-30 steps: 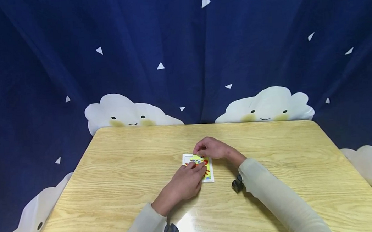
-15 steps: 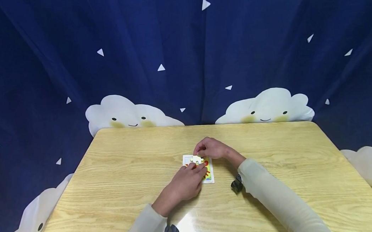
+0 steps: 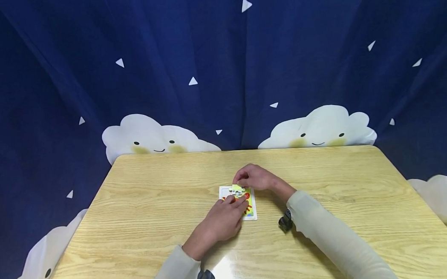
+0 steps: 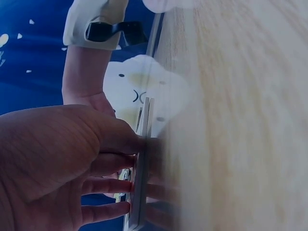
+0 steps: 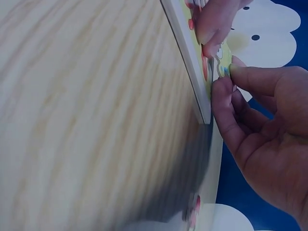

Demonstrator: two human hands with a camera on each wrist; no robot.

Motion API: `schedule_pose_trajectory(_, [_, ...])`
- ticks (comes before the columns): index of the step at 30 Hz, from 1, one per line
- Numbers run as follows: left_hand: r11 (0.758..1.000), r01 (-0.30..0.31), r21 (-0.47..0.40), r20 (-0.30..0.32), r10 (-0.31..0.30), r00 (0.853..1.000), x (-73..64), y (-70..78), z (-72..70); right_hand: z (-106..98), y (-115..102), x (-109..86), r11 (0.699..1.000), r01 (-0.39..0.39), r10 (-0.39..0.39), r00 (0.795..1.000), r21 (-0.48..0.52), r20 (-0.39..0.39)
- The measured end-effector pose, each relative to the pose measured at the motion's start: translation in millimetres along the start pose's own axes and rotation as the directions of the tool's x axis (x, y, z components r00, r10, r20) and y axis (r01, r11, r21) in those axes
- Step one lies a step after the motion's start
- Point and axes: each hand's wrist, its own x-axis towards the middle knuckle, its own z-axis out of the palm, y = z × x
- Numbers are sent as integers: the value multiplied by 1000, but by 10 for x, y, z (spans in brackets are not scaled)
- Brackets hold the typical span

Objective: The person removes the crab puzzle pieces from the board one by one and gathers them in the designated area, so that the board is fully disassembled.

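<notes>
A small jigsaw puzzle in a white-rimmed tray (image 3: 254,212) lies near the middle of the table, its picture red and yellow. My right hand (image 3: 254,178) pinches a yellow puzzle piece (image 3: 237,189) between thumb and fingers, over the tray's far part. In the right wrist view the piece (image 5: 224,58) stands tilted up from the tray (image 5: 185,57). My left hand (image 3: 222,219) rests its extended fingers on the near part of the picture. The left wrist view has those fingers (image 4: 108,186) touching the tray's face and the thumb at its edge. They cover part of the picture.
The light wood table (image 3: 154,195) reaches out on all sides of the tray. Behind it hangs a dark blue curtain (image 3: 218,50) with clouds and triangles. A black strap (image 3: 285,221) sits at the right wrist, another (image 3: 206,278) at the left.
The puzzle piece has changed its tilt in my right hand, looking pale half a second ago and yellow now. Both hands have hardly moved.
</notes>
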Motion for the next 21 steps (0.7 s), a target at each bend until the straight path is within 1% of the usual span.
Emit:
schedule_pose_trajectory(6, [1000,6,-11,14,-6,1000,-2,3,-9,-145,15,-86,1000,-4,4,999,-4,-34])
schedule_pose_trajectory(11, [1000,14,-18,18,-14,1000,6,4,-8,-352,52,-209,998,-10,6,999,-60,-53])
schedule_pose_trajectory(15, [1000,13,-16,19,-13,1000,7,5,-9,-508,148,-327,996,-29,25,998,-78,-58])
schedule_pose_trajectory(21, [1000,14,-21,22,-13,1000,4,8,-11,-689,343,-515,994,-58,52,997,-97,-60])
